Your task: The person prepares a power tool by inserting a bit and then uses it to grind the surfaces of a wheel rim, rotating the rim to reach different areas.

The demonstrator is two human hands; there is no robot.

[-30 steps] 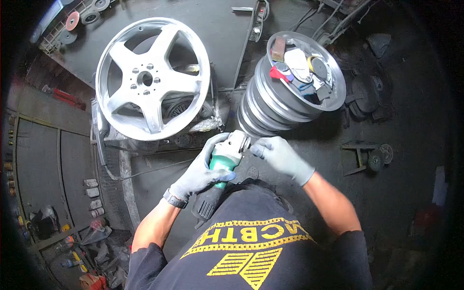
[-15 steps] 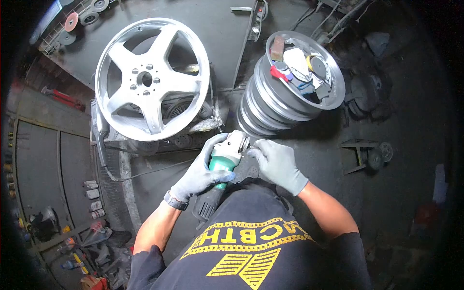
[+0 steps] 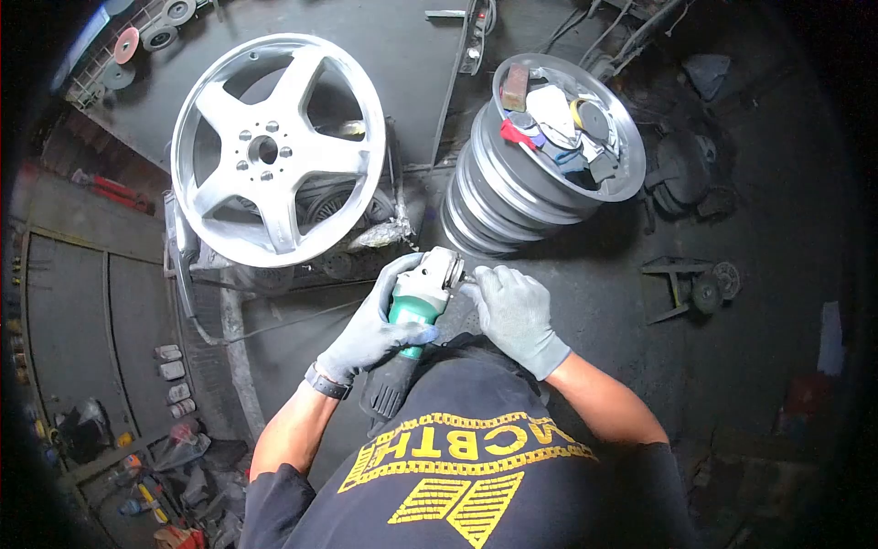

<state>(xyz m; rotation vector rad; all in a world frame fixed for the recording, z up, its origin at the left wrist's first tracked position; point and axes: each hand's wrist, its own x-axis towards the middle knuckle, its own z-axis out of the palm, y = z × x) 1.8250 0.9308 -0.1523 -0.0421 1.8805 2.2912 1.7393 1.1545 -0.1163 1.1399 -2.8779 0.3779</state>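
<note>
Gloved and curled tight, the left hand [image 3: 370, 331] is gripping the green-bodied angle grinder with a grey metal head [image 3: 416, 297], holding it close in front of the person's chest. Right beside it, the right hand [image 3: 514, 311] in its grey glove is pressing bent fingers against the grinder's head. Beyond them, a silver five-spoke alloy wheel [image 3: 274, 146] is lying flat, and a stack of grey steel rims [image 3: 512, 188] is holding sanding scraps.
</note>
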